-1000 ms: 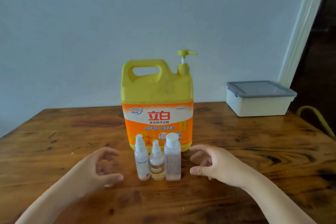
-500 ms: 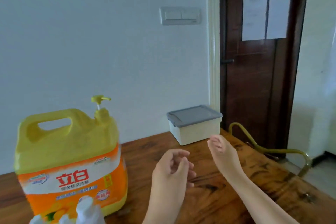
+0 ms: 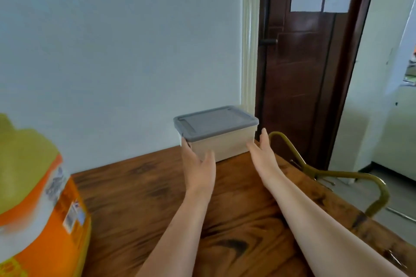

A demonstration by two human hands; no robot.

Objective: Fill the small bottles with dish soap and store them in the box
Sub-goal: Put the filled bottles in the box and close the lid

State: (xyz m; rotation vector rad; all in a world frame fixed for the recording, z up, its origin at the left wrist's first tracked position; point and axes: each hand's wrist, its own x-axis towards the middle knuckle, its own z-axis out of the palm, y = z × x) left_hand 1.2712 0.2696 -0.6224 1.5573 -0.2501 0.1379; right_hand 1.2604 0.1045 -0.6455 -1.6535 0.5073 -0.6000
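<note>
The storage box (image 3: pixel 225 144) is cream with a grey lid (image 3: pixel 213 122) shut on it, and stands at the table's far right corner against the wall. My left hand (image 3: pixel 198 164) clasps its left front corner, fingers on the side and thumb on the front. My right hand (image 3: pixel 262 154) lies against its right side, fingers stretched out and thumb at the front corner. The big yellow and orange dish soap jug (image 3: pixel 33 198) is blurred at the left edge. The small bottles are out of view.
The brown wooden table (image 3: pixel 139 186) runs from the jug to the box. A yellow metal chair frame (image 3: pixel 337 175) stands just past the table's right edge. Behind it is a dark brown door (image 3: pixel 304 74).
The view has swung right, away from the bottles. Both hands have left the bottles, reached across the table and come onto the two sides of the box.
</note>
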